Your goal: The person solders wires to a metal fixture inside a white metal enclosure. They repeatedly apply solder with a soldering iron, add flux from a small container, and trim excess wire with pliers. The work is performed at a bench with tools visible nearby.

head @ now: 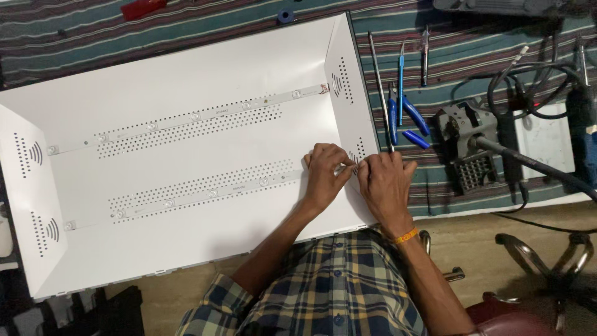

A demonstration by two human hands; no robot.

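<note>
Both hands meeting at the right end of the lower light strip point(205, 190), inside a large white panel tray point(155, 249) lying on the striped tabletop point(448, 50). Left hand point(324, 177) with fingers curled down, grip narrow, pinching the strip's end near the tray's slanted right wall point(348, 93). Right hand point(387, 183) at 3 o'clock of the left, fingertips touching it, grip pinched tight on something small; cannot tell what. Little room there: hands crowded against the right wall's lower edge. Wide bare floor of the tray open toward 9 o'clock, with the upper light strip point(186, 118) running at 11 o'clock, well apart. Beyond the wall, at 1 o'clock, blue-handled pliers point(404, 118) and a thin rod point(379, 87) just beside the tray's rim. Soldering iron stand point(466, 143) at 3 o'clock, near the right hand, cables point(528, 74) looping past it. Tray's near edge overhanging the tabletop at 6 o'clock, against a plaid shirt point(323, 286).
</note>
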